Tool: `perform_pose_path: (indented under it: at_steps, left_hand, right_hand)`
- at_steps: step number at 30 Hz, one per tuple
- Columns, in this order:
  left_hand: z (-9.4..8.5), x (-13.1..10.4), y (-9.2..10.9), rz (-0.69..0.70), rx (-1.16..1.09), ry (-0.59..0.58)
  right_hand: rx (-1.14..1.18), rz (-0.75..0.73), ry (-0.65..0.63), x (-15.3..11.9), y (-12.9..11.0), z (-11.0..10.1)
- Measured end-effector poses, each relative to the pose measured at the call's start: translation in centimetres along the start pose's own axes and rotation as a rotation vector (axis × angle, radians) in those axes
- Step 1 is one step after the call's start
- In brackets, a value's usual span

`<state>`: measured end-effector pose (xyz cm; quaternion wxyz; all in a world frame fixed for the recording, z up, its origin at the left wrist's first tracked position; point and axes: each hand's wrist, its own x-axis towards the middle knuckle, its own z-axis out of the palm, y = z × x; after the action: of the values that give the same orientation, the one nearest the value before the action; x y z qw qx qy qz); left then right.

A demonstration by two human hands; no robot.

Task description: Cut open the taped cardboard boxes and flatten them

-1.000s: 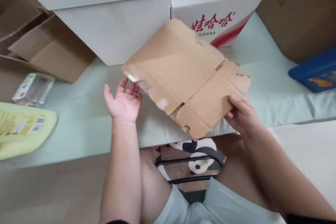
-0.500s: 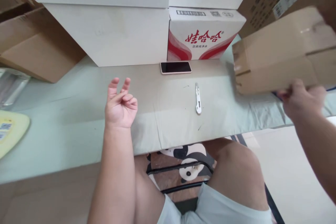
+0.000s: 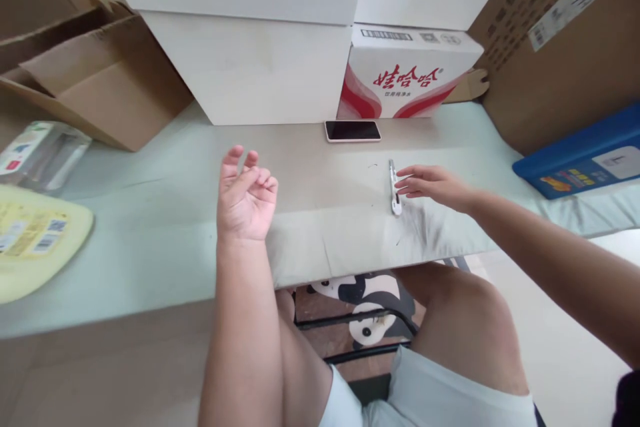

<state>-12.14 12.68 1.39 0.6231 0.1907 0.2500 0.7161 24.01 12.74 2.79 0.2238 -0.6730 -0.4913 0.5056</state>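
My left hand [image 3: 249, 197] is raised palm up over the left part of the table, two fingers up and the others curled loosely, with nothing in it. My right hand [image 3: 434, 185] reaches in from the right with its fingers apart, fingertips at the side of a white utility knife [image 3: 395, 190]; whether they touch it I cannot tell. A phone with a dark screen [image 3: 353, 131] lies behind the knife, against a white box with red lettering [image 3: 407, 80].
Large white boxes [image 3: 245, 70] line the table's back. An open cardboard box [image 3: 115, 80], a clear package [image 3: 45, 155] and a yellow bottle [image 3: 40, 240] are at left. At right stand a big brown carton [image 3: 565, 60] and a blue box [image 3: 580, 160].
My right hand has let go of the brown cardboard box and moved left to the knife. That box is gone from the right front. The view has shifted; my left hand keeps its pose.
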Motion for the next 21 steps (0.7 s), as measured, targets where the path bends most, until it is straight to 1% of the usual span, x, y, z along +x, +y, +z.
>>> perform_pose_path:
  at_steps: [3, 5, 7, 10, 13, 17, 19, 21]
  left_hand:
    - [-1.1, -0.5, 1.1, 0.049, -0.038, -0.015]
    - [-1.9, -0.8, 2.1, 0.083, -0.082, -0.007]
    - [-2.7, -1.3, 3.4, 0.124, -0.122, 0.023]
    - [-3.6, -1.9, 5.2, 0.199, -0.122, 0.08]
    - [-4.5, -2.2, 6.5, 0.247, -0.093, 0.131]
    - [-5.7, -2.1, 7.5, 0.265, -0.088, 0.147]
    - [-6.1, -2.1, 7.9, 0.269, -0.093, 0.145]
    - [-6.3, -2.3, 8.4, 0.261, -0.101, 0.15]
  right_hand:
    - [-0.156, -0.061, -0.086, 0.5, -2.3, 3.2]
    - [-0.26, -0.127, -0.155, 1.3, -4.3, 5.9]
    - [-0.371, -0.224, -0.22, 2.4, -6.6, 9.3]
    - [-0.535, -0.452, -0.266, 4.2, -10.8, 15.2]
    - [-0.637, -0.704, -0.243, 5.4, -15.7, 21.9]
    - [-0.7, -0.937, -0.208, 5.8, -22.7, 30.7]
    - [-0.767, -1.013, -0.171, 5.9, -26.0, 34.5]
    - [-0.814, -1.073, -0.107, 6.3, -28.9, 37.4]
